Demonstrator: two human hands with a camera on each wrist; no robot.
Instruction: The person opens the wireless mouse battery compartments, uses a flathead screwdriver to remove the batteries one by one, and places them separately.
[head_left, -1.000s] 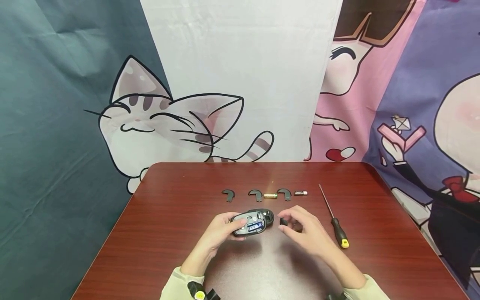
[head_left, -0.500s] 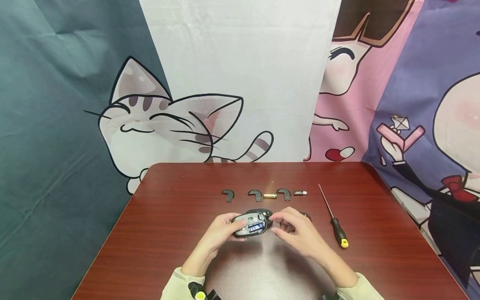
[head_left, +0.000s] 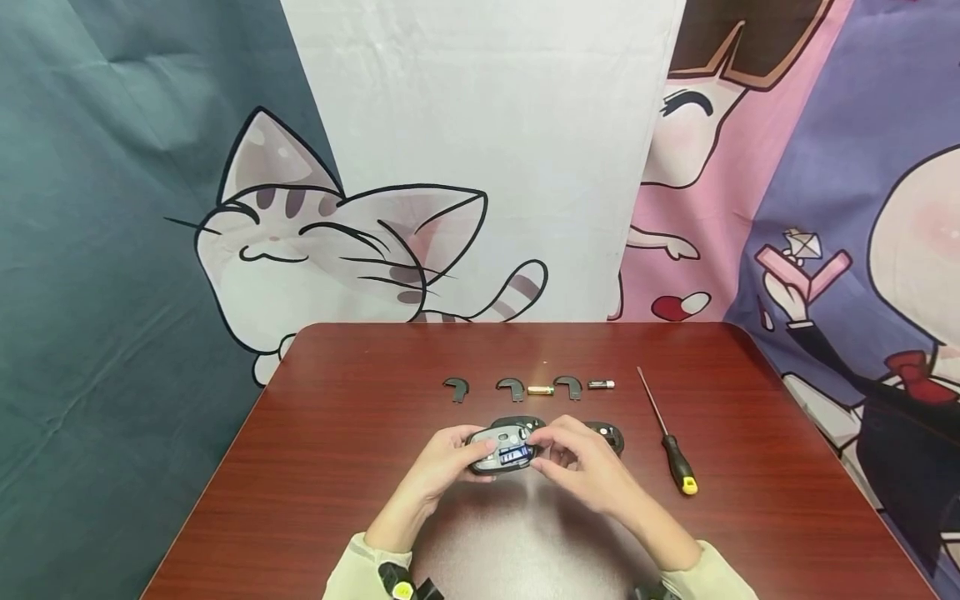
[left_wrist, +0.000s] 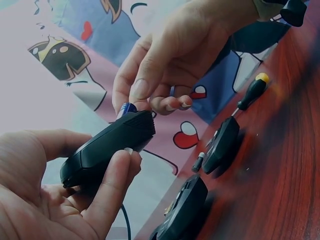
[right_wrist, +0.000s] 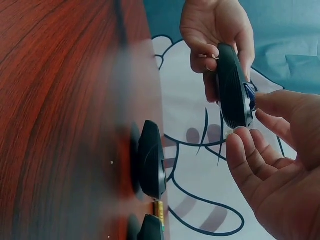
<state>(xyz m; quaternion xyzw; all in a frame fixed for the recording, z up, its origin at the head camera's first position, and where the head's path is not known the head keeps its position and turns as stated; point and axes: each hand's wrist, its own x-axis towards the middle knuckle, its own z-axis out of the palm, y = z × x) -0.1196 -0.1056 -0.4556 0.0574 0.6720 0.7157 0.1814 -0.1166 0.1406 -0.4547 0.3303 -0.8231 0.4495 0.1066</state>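
My left hand (head_left: 450,458) grips a black computer mouse (left_wrist: 102,147), its grey underside turned up and its battery bay uncovered in the head view. A blue battery (head_left: 514,455) lies in that bay; in the left wrist view its end stands up from the shell. At this raised end are the thumb and forefinger of my right hand (head_left: 581,467), which pinch the battery. The other right fingers are bent, and some lie close to the mouse's end in the right wrist view. Mouse and both hands are above the table.
Two more black mice (head_left: 606,435) (right_wrist: 150,160) lie on the red-brown table (head_left: 300,500). Behind them are three curved dark covers (head_left: 457,389), a gold battery (head_left: 540,391) and a dark battery (head_left: 601,385). A screwdriver (head_left: 678,465) lies at the right.
My right hand has moved left, from beside the held mouse to the battery in it. The left hand and its mouse have stayed nearly in place.
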